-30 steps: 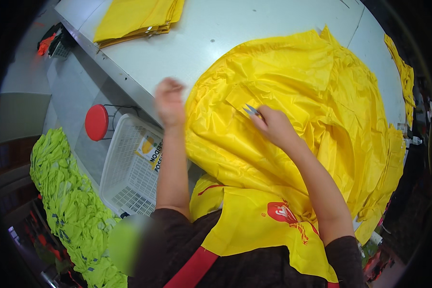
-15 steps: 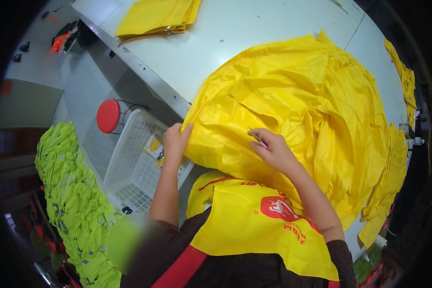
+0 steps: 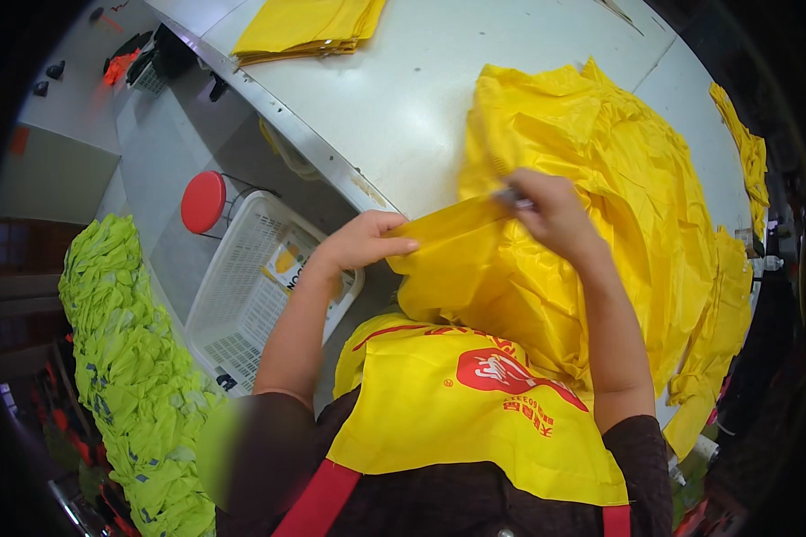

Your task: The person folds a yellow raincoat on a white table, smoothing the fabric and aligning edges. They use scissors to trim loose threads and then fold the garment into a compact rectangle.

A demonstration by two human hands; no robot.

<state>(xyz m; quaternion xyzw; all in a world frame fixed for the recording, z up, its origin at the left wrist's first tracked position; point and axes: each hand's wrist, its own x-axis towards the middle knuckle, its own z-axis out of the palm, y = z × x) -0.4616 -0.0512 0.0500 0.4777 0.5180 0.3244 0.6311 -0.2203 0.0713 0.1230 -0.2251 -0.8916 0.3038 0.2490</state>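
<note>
left hand (image 3: 360, 243) pinches the near corner of the yellow fabric (image 3: 600, 206), center frame at the table edge (image 3: 331, 161). right hand (image 3: 551, 210) grips a small metal tool, likely snips (image 3: 509, 195), closed on it, touching the same fold. fold's long axis runs left to right between the hands, taut. rest of the fabric is heaped right. bare table upper center; white basket (image 3: 242, 295) below left.

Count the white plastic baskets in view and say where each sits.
1. The white plastic basket sits below the white table's edge, left of the left hand, beside a red round lid. Others may be hidden under the table.
</note>
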